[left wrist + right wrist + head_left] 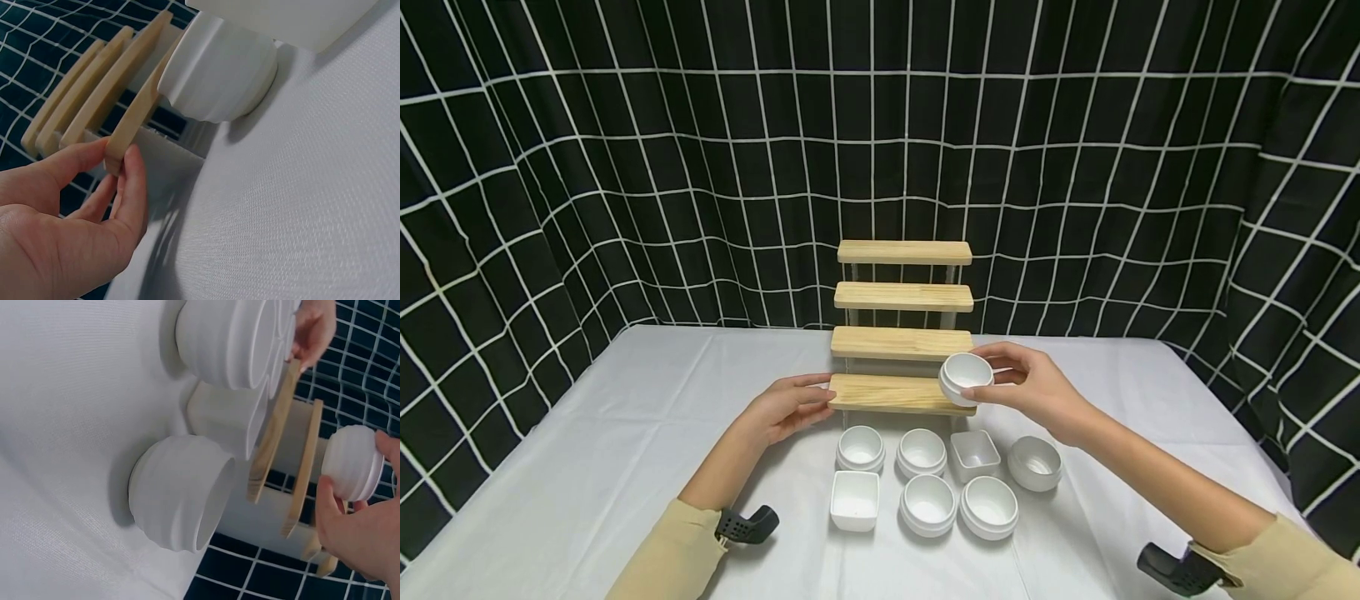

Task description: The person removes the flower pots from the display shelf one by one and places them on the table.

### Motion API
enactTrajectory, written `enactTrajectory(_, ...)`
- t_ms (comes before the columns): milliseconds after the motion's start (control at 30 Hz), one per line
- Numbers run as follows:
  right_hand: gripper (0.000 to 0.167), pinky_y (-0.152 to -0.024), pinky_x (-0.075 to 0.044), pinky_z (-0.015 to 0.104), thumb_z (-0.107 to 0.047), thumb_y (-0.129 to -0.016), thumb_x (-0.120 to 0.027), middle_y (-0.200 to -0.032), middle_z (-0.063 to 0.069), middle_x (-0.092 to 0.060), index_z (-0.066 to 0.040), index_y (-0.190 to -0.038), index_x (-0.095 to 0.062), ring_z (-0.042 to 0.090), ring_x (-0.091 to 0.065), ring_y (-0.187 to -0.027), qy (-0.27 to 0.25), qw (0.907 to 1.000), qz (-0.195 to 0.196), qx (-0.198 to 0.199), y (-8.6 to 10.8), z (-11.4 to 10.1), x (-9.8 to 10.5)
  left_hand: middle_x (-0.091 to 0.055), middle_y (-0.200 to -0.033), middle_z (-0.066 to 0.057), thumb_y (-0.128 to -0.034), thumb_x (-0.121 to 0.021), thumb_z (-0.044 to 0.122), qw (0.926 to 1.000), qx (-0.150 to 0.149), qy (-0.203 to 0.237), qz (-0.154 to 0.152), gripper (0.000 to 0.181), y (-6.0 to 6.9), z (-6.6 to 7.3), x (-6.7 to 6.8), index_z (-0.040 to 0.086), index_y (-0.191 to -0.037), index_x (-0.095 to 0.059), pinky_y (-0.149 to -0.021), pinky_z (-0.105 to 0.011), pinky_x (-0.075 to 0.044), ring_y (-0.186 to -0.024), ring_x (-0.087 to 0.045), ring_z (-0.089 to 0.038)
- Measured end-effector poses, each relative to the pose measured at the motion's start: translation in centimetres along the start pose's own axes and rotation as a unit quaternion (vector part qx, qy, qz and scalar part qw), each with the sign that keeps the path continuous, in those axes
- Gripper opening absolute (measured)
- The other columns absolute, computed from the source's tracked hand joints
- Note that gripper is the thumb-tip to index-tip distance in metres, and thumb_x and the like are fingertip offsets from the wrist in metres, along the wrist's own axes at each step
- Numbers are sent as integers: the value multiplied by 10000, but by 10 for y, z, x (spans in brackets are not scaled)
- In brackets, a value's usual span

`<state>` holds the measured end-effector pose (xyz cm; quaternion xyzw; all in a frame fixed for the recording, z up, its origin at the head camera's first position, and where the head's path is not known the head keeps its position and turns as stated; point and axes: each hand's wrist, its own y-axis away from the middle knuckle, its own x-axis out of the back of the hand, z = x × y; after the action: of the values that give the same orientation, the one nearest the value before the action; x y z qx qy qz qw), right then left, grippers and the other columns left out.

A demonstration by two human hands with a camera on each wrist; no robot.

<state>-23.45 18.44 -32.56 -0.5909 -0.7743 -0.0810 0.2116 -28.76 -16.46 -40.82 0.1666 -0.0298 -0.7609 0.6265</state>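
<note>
A tiered stand with wooden shelves [903, 342] stands at the middle of the table. My left hand [792, 408] pinches the left end of its lowest wooden shelf [128, 128], thumb on one face and fingers on the other. My right hand [1037, 389] grips a small round white pot [966, 377] by its side, mouth upward. This pot [353, 462] is held off the table, in front of the right end of the lowest shelf in the head view. Whether it touches the shelf I cannot tell.
In front of the stand are several white pots: round ones such as the nearest right pot [989, 508], and square ones such as the front left pot [854, 501]. One round pot [1034, 463] sits under my right forearm. A black gridded curtain [895, 125] hangs behind the white-clothed table [625, 433].
</note>
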Motion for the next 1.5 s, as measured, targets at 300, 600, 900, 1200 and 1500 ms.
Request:
enactTrajectory(300,581,-897,-610,221,-139,-903,-823,-1188,64,-671,24,-1408,-588,87,-693,-997,45,9999,-15,100,9,0,5,-650,-1134,-150,-1025,-590,-73,10000,-2,-12,-9,563,1,1,0,-95,-1559,-412,-829,-188,-655,-823,-715,-84)
enactTrajectory(600,568,-870,-624,221,-114,-914,-820,-1207,-15,-676,18,-1415,-588,73,-686,-1014,8,9994,35,342,19,2,11,-667,-1120,-154,-1015,-603,-83,10000,-30,20,11,562,0,-1,0,-105,-1547,-424,-835,-201,-659,-827,-724,-100)
enactTrajectory(900,543,-867,-629,209,-87,-912,-819,-1167,-90,-685,38,-1390,-593,76,-684,-1018,-22,9988,59,484,31,4,19,-662,-1133,-155,-1023,-597,-75,10000,-8,29,49,553,0,0,0,-103,-1548,-424,-828,-201,-660,-830,-718,-94)
enactTrajectory(1200,551,-871,-618,188,-74,-915,-815,-1184,-105,-679,40,-1399,-577,74,-675,-1035,-20,9986,92,512,43,10,26,-659,-1102,-140,-1022,-602,-74,10000,11,36,44,563,-1,-1,0,-95,-1554,-420,-828,-193,-658,-814,-717,-89)
enactTrajectory(1500,547,-864,-603,172,-61,-917,-809,-1186,-130,-678,35,-1401,-572,65,-667,-1046,98,9986,156,500,54,19,32,-646,-1163,-172,-1015,-611,-79,9999,26,24,169,551,-1,-1,-2,-92,-1541,-446,-824,-202,-661,-824,-716,-101)
